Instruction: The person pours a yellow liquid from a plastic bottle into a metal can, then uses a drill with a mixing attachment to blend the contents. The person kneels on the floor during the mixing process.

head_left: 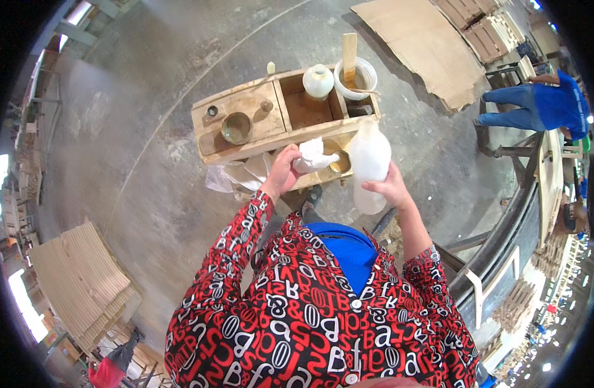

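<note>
My left hand is closed around a small white bottle, tipped sideways with its narrow neck pointing right. That neck reaches over a small round cup with amber stuff inside, on the lower shelf of a wooden box. To the right, my right hand grips a larger translucent white bottle by its side, neck upward. This bottle hides part of the shelf and the box's right end.
On the box stand a glass bowl, a pale round jar and a white bucket holding a wooden paddle. White cloth hangs at the left front. Cardboard lies beyond; a person in blue stands far right.
</note>
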